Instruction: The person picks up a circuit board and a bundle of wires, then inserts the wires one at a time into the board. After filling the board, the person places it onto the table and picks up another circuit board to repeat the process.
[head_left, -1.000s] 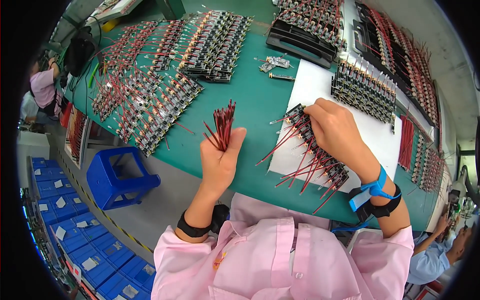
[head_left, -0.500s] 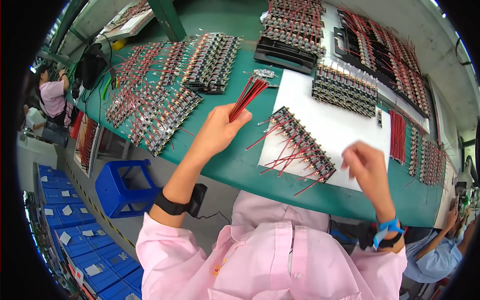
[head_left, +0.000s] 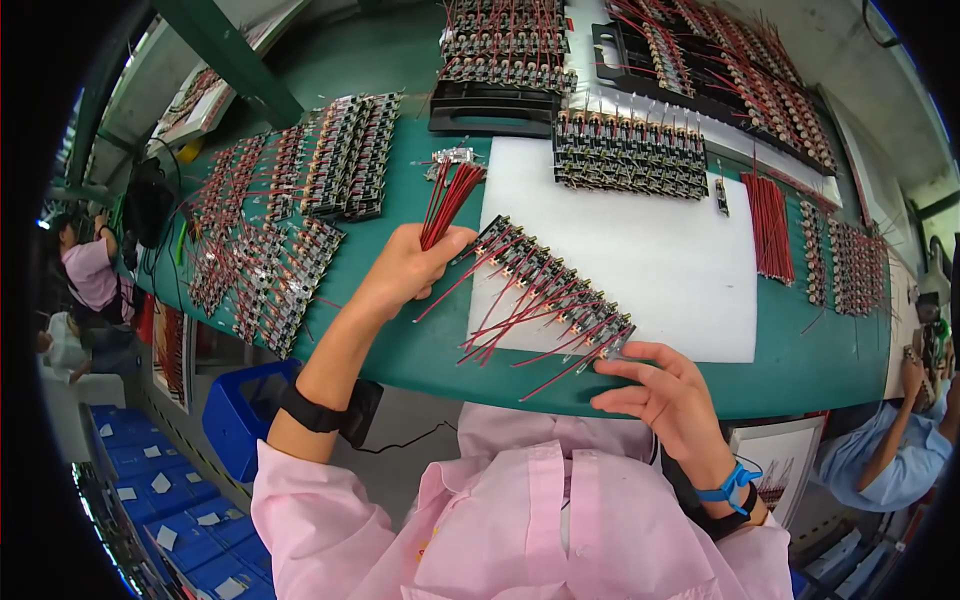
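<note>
My left hand (head_left: 405,268) is closed around a bundle of thin red wires (head_left: 452,205), which fans out upward from the fist. Just right of that fist, a slanting row of small circuit boards (head_left: 555,280) lies on a white foam sheet (head_left: 690,300), its lower left side reaching over the green table. Red wires stick out from the row toward me. At its lower right end is my right hand (head_left: 660,395), fingers apart and fingertips close to the last board; whether they touch it I cannot tell.
Wired boards (head_left: 345,155) lie in rows on the green table (head_left: 420,340) at left. A stacked block of boards (head_left: 630,155) sits on the foam's far edge, beside black trays (head_left: 490,110). Red wires (head_left: 768,225) lie right. A blue stool (head_left: 240,420) stands below; people work at both sides.
My right hand has come down and left to the row's lower end, its fingers spreading. The view has shifted right; my left hand still grips the wires, now closer to the row's upper end.
</note>
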